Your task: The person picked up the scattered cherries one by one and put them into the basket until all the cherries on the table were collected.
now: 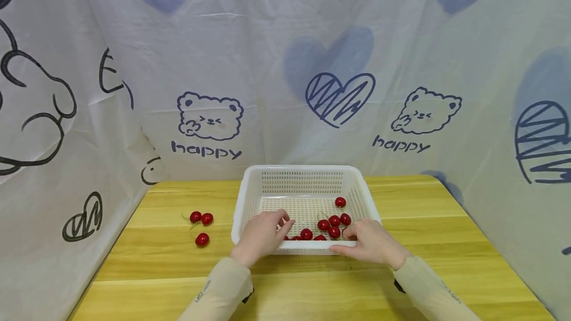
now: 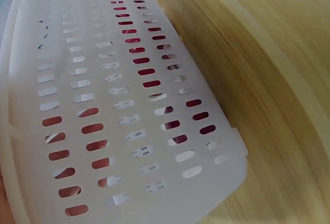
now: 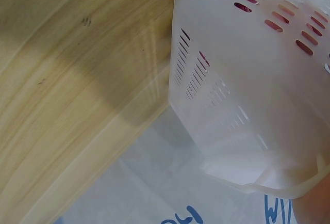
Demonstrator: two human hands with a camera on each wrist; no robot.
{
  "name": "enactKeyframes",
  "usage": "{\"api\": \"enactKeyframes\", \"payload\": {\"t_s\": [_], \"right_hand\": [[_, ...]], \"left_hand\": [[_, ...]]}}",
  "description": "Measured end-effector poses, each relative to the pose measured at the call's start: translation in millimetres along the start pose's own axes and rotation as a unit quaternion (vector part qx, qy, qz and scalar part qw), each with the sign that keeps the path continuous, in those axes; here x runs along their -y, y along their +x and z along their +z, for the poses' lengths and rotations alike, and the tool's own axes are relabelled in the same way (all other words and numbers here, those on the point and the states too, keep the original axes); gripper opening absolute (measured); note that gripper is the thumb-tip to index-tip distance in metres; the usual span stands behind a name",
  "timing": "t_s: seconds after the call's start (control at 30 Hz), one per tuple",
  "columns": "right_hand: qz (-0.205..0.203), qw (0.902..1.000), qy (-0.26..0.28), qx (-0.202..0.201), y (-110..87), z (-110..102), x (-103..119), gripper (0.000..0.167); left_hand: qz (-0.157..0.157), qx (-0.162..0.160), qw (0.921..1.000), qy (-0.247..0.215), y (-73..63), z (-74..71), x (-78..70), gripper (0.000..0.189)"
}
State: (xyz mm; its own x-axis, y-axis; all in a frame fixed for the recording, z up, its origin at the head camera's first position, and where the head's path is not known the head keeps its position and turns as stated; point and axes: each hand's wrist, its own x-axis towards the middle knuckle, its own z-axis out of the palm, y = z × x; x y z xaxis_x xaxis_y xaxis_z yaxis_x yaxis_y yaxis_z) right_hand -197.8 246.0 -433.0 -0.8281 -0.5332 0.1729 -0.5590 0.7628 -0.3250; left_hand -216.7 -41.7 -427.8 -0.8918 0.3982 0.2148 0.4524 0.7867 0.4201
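A white slotted plastic basket (image 1: 308,167) stands on the table with several red cherries (image 1: 334,220) in it, mostly at the front and right. My right hand (image 1: 372,242) grips its front rim near the right corner, thumb outside and fingers over the inside. My left hand (image 1: 263,234) reaches over the front rim on the left, its loosely bent fingers and thumb above the basket floor, with nothing visible between them. Partly covered cherries (image 1: 296,238) lie close to that thumb. In the left wrist view, skin and red fruit show through slots of the basket wall (image 2: 149,152).
Three cherries, one of them a stemmed cherry (image 1: 202,240), lie on the wooden table (image 1: 147,256) left of the basket. A white printed cloth (image 1: 276,38) hangs behind the table and along both sides. The table edge (image 3: 113,159) shows in the right wrist view.
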Motion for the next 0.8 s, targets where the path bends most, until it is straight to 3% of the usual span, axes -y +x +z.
{"api": "enactKeyframes", "payload": {"t_s": [0.8], "right_hand": [[-0.005,1.0,-0.001,-0.001,0.1,-0.9,-0.9,0.061]], "left_hand": [[0.002,0.012,0.9999,0.003,-1.3,-4.2,3.2,0.024]]}}
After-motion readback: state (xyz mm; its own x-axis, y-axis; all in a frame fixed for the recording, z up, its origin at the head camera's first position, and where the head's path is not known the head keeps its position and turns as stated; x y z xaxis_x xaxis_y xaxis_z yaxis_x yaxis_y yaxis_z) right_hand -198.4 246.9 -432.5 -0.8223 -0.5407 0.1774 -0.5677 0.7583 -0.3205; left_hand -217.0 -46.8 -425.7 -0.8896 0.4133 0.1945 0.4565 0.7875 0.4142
